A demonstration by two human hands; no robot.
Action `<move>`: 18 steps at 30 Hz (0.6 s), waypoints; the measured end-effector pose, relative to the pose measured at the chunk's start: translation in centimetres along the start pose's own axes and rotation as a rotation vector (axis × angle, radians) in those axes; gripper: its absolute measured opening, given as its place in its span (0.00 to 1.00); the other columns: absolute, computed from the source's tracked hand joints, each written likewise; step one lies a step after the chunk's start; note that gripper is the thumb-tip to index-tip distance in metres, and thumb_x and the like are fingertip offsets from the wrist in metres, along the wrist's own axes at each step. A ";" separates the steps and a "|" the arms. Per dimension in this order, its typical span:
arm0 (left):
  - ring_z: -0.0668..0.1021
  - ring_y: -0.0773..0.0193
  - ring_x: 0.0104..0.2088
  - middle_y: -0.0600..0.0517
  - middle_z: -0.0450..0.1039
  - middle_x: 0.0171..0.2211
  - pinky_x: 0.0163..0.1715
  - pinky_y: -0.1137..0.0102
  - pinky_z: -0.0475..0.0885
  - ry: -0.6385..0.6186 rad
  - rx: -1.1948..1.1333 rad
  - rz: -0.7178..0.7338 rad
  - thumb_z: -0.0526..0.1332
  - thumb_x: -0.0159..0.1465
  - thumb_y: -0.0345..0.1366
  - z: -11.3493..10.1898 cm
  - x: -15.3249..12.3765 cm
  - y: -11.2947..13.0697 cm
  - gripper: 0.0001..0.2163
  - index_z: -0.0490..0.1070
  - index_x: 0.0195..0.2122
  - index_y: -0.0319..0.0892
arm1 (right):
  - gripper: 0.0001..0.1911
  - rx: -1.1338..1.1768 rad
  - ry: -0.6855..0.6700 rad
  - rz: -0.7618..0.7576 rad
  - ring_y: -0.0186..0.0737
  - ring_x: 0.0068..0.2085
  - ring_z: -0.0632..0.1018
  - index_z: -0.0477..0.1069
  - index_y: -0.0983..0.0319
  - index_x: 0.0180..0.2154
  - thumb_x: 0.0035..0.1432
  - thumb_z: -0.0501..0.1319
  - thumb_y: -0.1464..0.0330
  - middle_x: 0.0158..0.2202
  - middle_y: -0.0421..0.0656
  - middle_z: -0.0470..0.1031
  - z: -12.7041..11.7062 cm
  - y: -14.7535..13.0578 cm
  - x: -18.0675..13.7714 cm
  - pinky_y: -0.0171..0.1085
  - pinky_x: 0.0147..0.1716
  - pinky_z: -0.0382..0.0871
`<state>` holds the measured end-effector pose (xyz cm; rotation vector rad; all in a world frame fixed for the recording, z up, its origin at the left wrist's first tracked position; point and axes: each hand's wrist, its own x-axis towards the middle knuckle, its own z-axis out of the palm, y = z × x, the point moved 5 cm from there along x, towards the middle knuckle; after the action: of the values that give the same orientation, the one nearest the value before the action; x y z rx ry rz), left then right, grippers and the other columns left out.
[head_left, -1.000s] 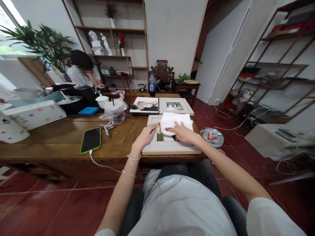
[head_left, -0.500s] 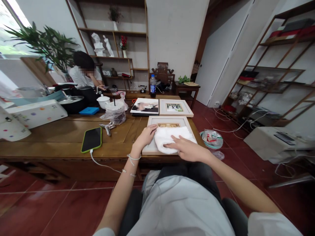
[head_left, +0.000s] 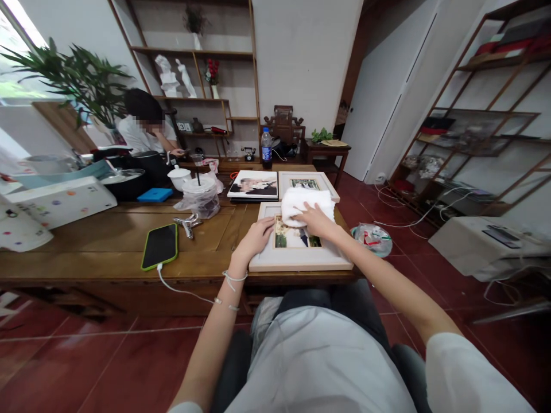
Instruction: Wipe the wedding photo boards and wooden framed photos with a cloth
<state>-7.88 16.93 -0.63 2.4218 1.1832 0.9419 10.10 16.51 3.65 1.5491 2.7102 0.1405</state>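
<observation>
A picture frame (head_left: 263, 259) with a pale wooden rim lies flat at the table's front edge, its wide light border around a photo of people and greenery. My left hand (head_left: 257, 236) is closed over the frame's left side, fingertips on the light border and thumb hidden. On the upper part of the frame, my right hand (head_left: 316, 221) presses a bunched white towel (head_left: 303, 201), fingers bent into the cloth. The towel covers the top of the photo and overlaps the near edge of a second picture frame (head_left: 286, 176) behind.
Left of the second frame lie a photo book (head_left: 253, 184) and a bottle (head_left: 266, 150) behind it. A phone (head_left: 160, 246) on a cable, a lidded cup in plastic (head_left: 201, 192) and a blue box (head_left: 155, 195) are further left. Across the table sits another person (head_left: 146, 123).
My right hand has slid the towel away from me, up the frame, uncovering the lower photo. My left hand stays at the frame's left side.
</observation>
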 end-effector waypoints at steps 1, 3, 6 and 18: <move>0.71 0.56 0.59 0.44 0.69 0.58 0.62 0.60 0.62 0.005 -0.004 0.005 0.51 0.68 0.32 0.0 0.0 0.0 0.17 0.72 0.54 0.37 | 0.38 0.008 -0.024 -0.020 0.62 0.65 0.58 0.65 0.58 0.60 0.49 0.49 0.86 0.63 0.50 0.64 -0.2 -0.9 -0.8 0.64 0.58 0.52; 0.71 0.56 0.59 0.44 0.69 0.58 0.62 0.61 0.63 0.014 -0.009 0.013 0.51 0.67 0.32 0.2 0.0 -0.1 0.17 0.72 0.54 0.37 | 0.37 0.042 -0.085 -0.077 0.60 0.62 0.63 0.66 0.57 0.60 0.50 0.50 0.85 0.57 0.52 0.71 -0.8 -3.0 -2.8 0.61 0.56 0.57; 0.71 0.57 0.58 0.44 0.70 0.57 0.61 0.61 0.63 0.021 -0.012 -0.001 0.51 0.67 0.32 0.3 -0.1 -0.5 0.17 0.72 0.55 0.39 | 0.35 0.085 -0.170 -0.186 0.58 0.60 0.67 0.66 0.56 0.60 0.53 0.49 0.83 0.55 0.51 0.74 -2.0 -6.3 -6.7 0.57 0.54 0.62; 0.71 0.56 0.59 0.43 0.69 0.58 0.62 0.60 0.62 0.022 -0.013 0.014 0.51 0.68 0.33 0.3 -0.1 -0.4 0.18 0.72 0.55 0.37 | 0.40 0.148 -0.162 -0.155 0.54 0.67 0.58 0.60 0.55 0.63 0.50 0.50 0.83 0.62 0.48 0.65 -1.6 -6.9 -7.8 0.57 0.62 0.54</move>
<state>-7.96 17.11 -1.09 2.4189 1.1654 0.9793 8.11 6.19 4.41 1.3089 2.7498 -0.1836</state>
